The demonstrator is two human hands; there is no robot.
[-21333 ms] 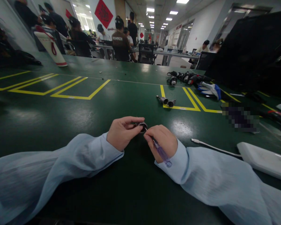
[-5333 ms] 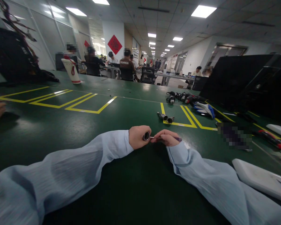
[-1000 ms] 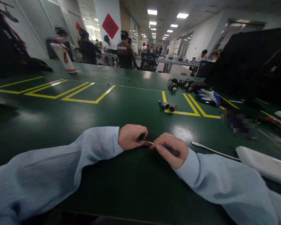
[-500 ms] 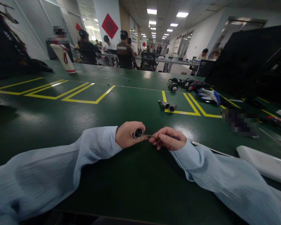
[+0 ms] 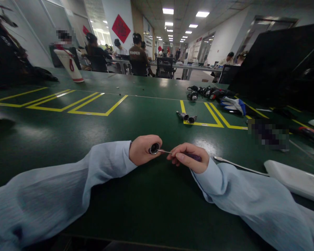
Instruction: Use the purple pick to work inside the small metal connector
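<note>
Left hand (image 5: 141, 150) clasps metal shell (image 5: 154, 149), mouth cameraward | right hand (image 5: 192, 150) pinches screwdriver (image 5: 195, 157), long axis leftward, tip perhaps inside

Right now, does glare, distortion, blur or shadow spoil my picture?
All in the head view: glare on the table beyond the right hand; the white cup leans, suggesting wide-angle distortion; neither the left hand nor the right shows strong motion smear; the metal part is too dark inside to show where the screwdriver ends.

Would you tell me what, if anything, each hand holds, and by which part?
The left hand holds a metal fitting around its outside; the right hand, a screwdriver by its handle.
</note>
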